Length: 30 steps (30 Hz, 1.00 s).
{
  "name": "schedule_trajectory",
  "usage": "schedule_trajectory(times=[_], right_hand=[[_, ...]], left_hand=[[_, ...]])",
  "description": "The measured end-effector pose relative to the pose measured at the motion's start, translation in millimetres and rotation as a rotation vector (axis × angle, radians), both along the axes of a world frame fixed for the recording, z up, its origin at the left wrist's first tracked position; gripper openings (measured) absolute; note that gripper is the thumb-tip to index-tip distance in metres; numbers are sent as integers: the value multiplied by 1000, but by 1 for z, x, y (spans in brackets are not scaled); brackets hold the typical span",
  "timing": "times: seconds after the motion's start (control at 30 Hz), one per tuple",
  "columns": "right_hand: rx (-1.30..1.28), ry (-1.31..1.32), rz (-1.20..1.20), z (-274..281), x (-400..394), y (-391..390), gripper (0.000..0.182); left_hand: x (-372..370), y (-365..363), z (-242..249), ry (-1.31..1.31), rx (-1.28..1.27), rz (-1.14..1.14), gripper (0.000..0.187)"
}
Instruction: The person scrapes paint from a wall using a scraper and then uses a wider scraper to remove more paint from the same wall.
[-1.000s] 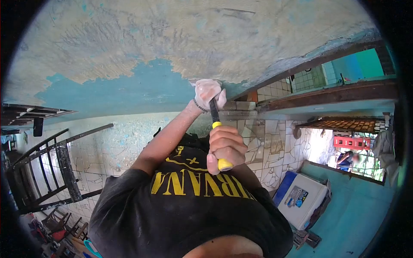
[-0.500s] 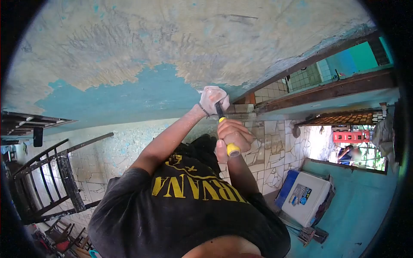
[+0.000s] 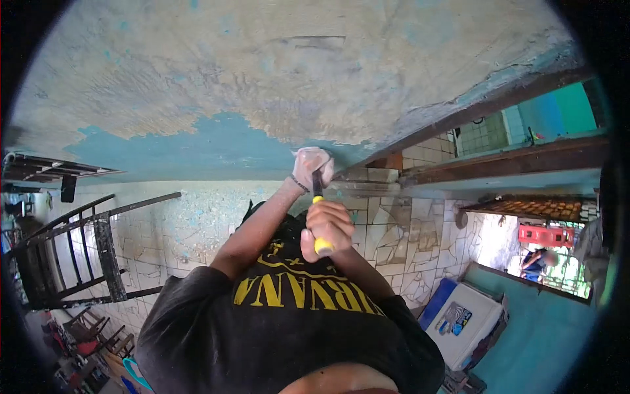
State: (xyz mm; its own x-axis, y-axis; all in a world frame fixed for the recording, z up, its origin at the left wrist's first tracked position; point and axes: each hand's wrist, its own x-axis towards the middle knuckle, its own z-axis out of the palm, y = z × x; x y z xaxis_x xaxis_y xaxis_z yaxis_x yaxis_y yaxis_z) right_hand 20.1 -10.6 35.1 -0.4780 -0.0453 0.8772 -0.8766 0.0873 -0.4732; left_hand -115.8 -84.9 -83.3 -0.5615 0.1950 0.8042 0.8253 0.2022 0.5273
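Since the previous frame, the right grip (image 3: 328, 225) has swung in more directly below the left grip (image 3: 313, 165), so the yellow-handled tool (image 3: 324, 246) slants less and a bit more of its black shaft (image 3: 317, 184) shows. In the view, both grips sit slightly lower and further left.

The right grip is clenched around the yellow handle, with the handle's butt end poking out below the fist, toward the black shirt (image 3: 282, 341). At the upper end, the shaft runs from that fist into the curled fingers of the left grip, which is coated whitish and closed on the tool; its tip is hidden there. A dark bracelet (image 3: 299, 184) circles the left wrist.

Taking the blue paint patch (image 3: 216, 148) as the landmark, the left grip and the tool's far end are at its right part, while the right grip is below and to the right of it. Bare, scraped-looking plaster (image 3: 262, 59) lies above the patch. A dark metal frame (image 3: 108, 256) stands below its left part. Well to the right of it runs a brown beam (image 3: 499, 164), and the white-topped box (image 3: 462, 322) is far to its lower right.
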Motion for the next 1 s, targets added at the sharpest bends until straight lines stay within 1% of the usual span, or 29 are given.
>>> schedule_trajectory(times=[0.03, 0.07, 0.1, 0.13, 0.2, 0.23, 0.27, 0.33, 0.37, 0.4, 0.47, 0.5, 0.6, 0.63, 0.73, 0.77, 0.8, 0.87, 0.9, 0.97, 1.0], right_hand=[[-10, -18, 43, 28, 2, 5, 22], [4, -25, 14, 55, 8, 11, 23], [-95, 16, -72, 61, 19, 8, 26], [-189, 72, -157, 66, 26, 7, 28], [-179, 199, 54, 80, 27, 18, 25], [-130, 158, 44, 75, 31, 19, 26], [-156, 183, 75, 66, 26, 19, 26], [-145, 152, 28, 44, 19, 10, 31], [22, 103, 80, 44, 18, 15, 28], [0, 94, 138, 34, 15, 14, 27], [-73, 71, 98, 25, 15, 18, 24], [-54, 14, 74, 36, 16, 22, 22], [-73, 13, 56, 69, 20, 32, 21], [-84, 71, 91, 78, 20, 33, 21], [-45, 59, 57, 71, 21, 22, 20], [4, -8, -21, 63, 18, 15, 21], [-15, 19, -19, 41, 11, 8, 21], [-35, 7, 29, 10, 9, 2, 20], [-25, -5, 11, 14, 9, 4, 20], [-10, -41, -20, 39, 15, 11, 19], [-14, -56, 17, 58, 20, 17, 18]], left_hand=[[4, 2, 28, 19, -7, 28, 31], [15, 5, 56, 21, -12, 49, 30], [16, 7, 84, 50, 57, 6, 29], [15, 10, 103, 102, 85, 21, 28], [16, 14, 123, 206, 147, 47, 28], [16, 10, 120, 217, 100, 52, 28], [17, 8, 109, 206, 87, 67, 28], [14, 8, 77, 196, 56, 94, 27], [12, 11, 61, 178, 135, 66, 28], [13, 11, 56, 161, 106, 63, 28], [13, 7, 46, 134, 51, 61, 28], [10, 10, 46, 124, 76, 51, 29], [15, 11, 85, 117, 2, 75, 28], [16, 13, 100, 132, 24, 63, 26], [11, 10, 93, 219, 52, 75, 23], [7, 5, 63, 159, 46, 67, 23], [7, -2, 38, 138, 4, 107, 23], [6, -7, 20, 97, 27, 74, 22], [7, -7, 25, 97, 22, 68, 25], [10, -6, 54, 87, 8, 59, 31], [9, 1, 73, 123, 78, 62, 31]])
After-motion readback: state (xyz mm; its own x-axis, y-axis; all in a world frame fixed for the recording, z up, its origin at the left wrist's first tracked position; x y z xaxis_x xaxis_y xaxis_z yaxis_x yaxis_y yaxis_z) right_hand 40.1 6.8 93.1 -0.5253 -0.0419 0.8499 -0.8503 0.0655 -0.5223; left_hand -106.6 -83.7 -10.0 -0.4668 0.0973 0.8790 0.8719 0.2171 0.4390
